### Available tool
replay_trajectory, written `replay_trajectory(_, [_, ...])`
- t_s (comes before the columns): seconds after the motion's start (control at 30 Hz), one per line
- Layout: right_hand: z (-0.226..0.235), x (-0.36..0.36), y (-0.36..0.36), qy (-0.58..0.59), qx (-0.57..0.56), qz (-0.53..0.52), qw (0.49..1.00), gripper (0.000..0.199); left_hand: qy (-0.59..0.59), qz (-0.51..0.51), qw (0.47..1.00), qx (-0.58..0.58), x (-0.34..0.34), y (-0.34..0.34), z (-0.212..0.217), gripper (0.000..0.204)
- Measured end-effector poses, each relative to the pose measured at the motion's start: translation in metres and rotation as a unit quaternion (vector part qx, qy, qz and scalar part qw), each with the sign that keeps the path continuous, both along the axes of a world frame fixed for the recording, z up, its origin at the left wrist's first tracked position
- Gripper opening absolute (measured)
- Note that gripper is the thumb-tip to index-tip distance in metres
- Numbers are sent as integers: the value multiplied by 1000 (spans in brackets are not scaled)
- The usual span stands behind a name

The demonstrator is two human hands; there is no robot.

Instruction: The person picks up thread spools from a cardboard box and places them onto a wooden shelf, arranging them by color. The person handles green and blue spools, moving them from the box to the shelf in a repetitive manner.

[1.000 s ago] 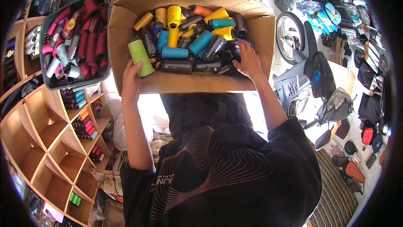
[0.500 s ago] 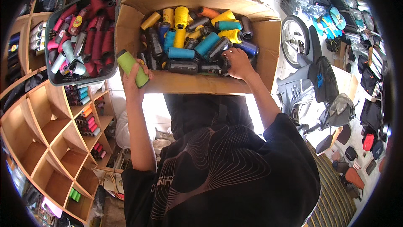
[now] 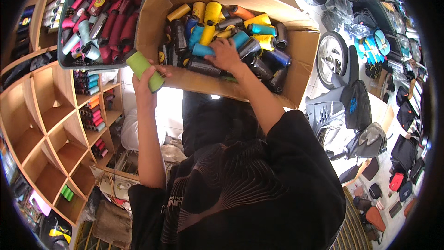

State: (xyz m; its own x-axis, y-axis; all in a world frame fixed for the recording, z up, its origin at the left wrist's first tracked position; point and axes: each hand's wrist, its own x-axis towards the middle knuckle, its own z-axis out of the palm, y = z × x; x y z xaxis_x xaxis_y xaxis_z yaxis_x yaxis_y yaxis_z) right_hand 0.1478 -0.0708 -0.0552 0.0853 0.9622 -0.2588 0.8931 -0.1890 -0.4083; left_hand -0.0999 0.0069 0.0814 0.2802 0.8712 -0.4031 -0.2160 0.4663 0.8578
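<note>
Wrapped around a green thread cone [image 3: 145, 70], my left hand [image 3: 147, 90] lifts it clear; my right hand [image 3: 225, 54] seemingly pinches a teal spool [image 3: 202, 49] inside the cardboard box [image 3: 296, 60].

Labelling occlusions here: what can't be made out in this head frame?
- Right hand fingertips: buried among spools in the cardboard box; grip unclear.
- Green spool: lower end covered by left hand.
- Dark bin of red spools: cut off by top edge.
- Shelf contents: too small.

Both arms raised (left fingers [image 3: 155, 72] curled)
</note>
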Motion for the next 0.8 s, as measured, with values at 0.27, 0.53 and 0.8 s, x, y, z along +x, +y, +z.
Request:
replay_trajectory(0.27, [9,29,-3,38,-28,-36,998,50,-67,60,996,-16,-49,-44,19,37])
replay_trajectory(0.53, [65,19,-46,48,134,-153,978,25,-24,40,999,-26,-63,-87,30,33])
replay_trajectory(0.8, [173,-157,-49,219,205,5,954,19,11,46,999,8,-168,-136,70,35])
